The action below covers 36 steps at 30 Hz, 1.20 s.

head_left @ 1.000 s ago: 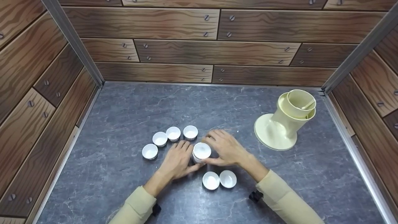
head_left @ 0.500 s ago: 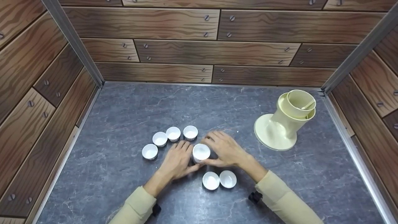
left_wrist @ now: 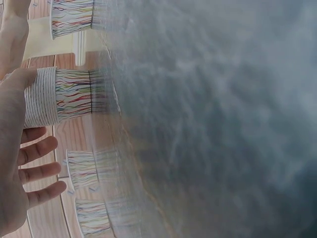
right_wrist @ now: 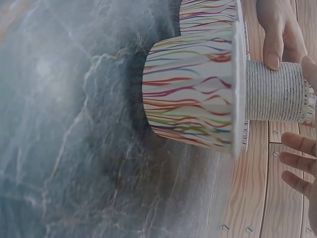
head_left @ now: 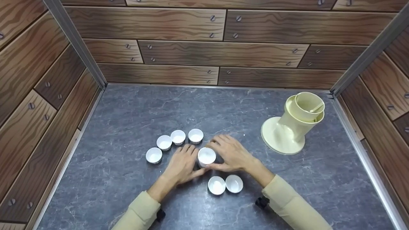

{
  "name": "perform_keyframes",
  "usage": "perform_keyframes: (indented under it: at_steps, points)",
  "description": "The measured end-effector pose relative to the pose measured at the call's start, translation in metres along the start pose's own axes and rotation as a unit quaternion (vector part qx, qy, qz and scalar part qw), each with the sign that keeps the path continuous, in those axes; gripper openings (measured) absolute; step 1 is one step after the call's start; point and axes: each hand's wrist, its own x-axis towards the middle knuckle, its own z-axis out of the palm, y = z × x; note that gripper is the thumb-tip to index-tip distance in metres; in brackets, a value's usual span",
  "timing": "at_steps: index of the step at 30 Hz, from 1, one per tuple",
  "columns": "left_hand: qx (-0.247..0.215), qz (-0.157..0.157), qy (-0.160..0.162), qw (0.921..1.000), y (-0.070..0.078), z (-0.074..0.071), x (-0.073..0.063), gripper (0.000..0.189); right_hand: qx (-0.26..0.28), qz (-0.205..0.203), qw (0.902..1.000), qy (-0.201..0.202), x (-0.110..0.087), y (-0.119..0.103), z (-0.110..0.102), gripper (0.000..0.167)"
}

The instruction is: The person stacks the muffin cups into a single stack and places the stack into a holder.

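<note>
A tall stack of nested white paper baking cups (head_left: 207, 156) with coloured wavy stripes stands upright between both hands. My left hand (head_left: 182, 164) holds its left side, thumb across the front and index finger along the side. In the left wrist view, the other fingers (left_wrist: 42, 171) spread away from the stacked rims (left_wrist: 40, 99). My right hand (head_left: 231, 153) holds the stack from the right, thumb in front and fingertips behind. Several of its fingers (right_wrist: 299, 161) extend past the stack in the right wrist view. Two single baking cups (head_left: 217, 185) (head_left: 234, 184) stand side by side in front.
Several more single baking cups (head_left: 164, 142) form a curved row left of and behind the stack. A pale yellow plastic stand (head_left: 287, 135) with a round base and an upright cup-shaped top is at the right. Wood-patterned walls (head_left: 220, 52) enclose the dark marbled table (head_left: 127, 111).
The top of the stack has shifted slightly left, and the right hand moved a little with it. The left hand, the loose cups and the stand have stayed put.
</note>
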Motion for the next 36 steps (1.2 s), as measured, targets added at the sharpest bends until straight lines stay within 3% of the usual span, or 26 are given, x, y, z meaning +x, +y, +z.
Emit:
perform_keyframes:
  at_steps: [7,17,29,36]
  points:
    - [0.005,0.007,0.017,0.9998,0.0,0.0,-0.001,0.069,-0.009,-0.002,0.9999,0.007,0.0,0.0,0.001,0.067]
    - [0.009,0.006,0.01,0.9999,0.0,0.0,0.0,0.07,-0.007,-0.011,0.9999,0.01,-0.001,0.001,0.002,0.066]
    - [0.004,0.01,0.038,0.9992,0.0,0.002,-0.001,0.069,0.004,0.001,1.0,-0.003,-0.003,0.0,-0.002,0.071]
    - [0.0,0.008,0.031,0.9995,0.0,0.002,-0.001,0.073,-0.003,0.006,0.9999,-0.012,-0.009,0.002,-0.009,0.076]
